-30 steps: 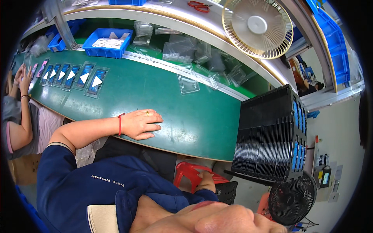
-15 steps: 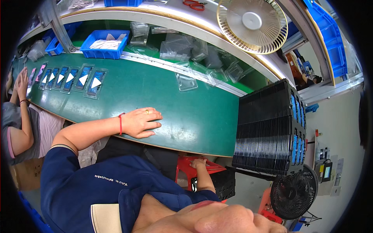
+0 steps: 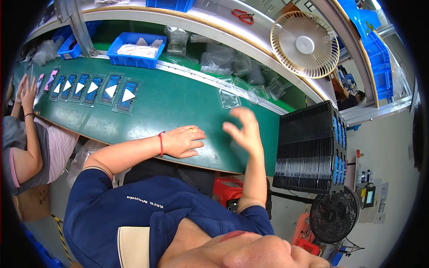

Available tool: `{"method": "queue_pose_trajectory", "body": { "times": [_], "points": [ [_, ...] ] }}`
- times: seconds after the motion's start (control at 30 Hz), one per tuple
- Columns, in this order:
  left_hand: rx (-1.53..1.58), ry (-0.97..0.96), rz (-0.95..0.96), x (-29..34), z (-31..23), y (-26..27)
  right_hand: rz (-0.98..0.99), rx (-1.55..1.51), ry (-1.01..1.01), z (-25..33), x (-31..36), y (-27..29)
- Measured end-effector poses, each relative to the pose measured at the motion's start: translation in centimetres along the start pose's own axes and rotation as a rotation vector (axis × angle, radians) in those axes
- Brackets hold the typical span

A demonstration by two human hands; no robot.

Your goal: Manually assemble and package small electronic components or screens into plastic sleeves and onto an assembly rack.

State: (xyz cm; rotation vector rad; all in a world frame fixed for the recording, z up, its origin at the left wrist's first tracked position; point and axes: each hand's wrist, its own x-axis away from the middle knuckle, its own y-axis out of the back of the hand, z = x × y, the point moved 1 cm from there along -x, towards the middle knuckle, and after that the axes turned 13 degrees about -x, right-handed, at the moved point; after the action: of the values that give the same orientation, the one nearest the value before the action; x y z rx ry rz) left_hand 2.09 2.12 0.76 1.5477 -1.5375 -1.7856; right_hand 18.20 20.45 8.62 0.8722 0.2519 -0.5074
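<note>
My left hand [image 3: 184, 141] lies palm down near the front edge of the green work table [image 3: 165, 107], fingers stretched and apart, holding nothing. Over the table to its right, my right hand [image 3: 246, 131] is raised with thumb and fingers spread; nothing shows in it, though motion blurs it slightly. Just beyond its fingertips is a clear plastic tray [image 3: 229, 99] by the back rail. Farther left, several clear trays stand in a row, each with a dark blue flat piece and a white triangular paper on top, the nearest being this one [image 3: 127, 96].
A tall stack of black racks [image 3: 304, 147] borders the table's right end. Behind the rail are a blue bin of white papers [image 3: 136, 50] and loose clear trays [image 3: 219, 58]. A co-worker's hands [image 3: 27, 91] are at far left. A fan [image 3: 305, 44] and red scissors [image 3: 242, 16] occupy the shelf.
My right hand has come up from the red stool below the table to above the tabletop. The left hand stays flat on the table; the whole view has shifted slightly.
</note>
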Motion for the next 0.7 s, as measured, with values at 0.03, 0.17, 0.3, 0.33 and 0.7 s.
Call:
{"method": "queue_pose_trajectory", "body": {
  "times": [0.03, 0.17, 0.3, 0.33, 0.7],
  "points": [
    [-0.006, 0.004, -0.004, 0.4, 0.1, -0.2, -0.115, 0.124, -0.09, -2.2, -1.9, -1.3],
    [0.087, 0.125, -0.13, 0.9, 0.7, -0.3, -0.215, 0.322, -0.311, -7.2, -5.1, -6.2],
    [0.233, 0.38, -0.198, 1.0, 1.6, -0.4, -0.219, 0.195, -0.304, -4.6, -4.1, -7.6],
    [0.508, 0.633, -0.297, 0.4, 2.0, -0.7, -0.293, 0.084, -0.239, -4.7, -3.3, -8.0],
    [1.39, 0.946, -0.419, -0.6, 3.3, -1.2, -0.273, -0.844, -0.349, -1.7, 0.1, -11.7]
  ]
}}
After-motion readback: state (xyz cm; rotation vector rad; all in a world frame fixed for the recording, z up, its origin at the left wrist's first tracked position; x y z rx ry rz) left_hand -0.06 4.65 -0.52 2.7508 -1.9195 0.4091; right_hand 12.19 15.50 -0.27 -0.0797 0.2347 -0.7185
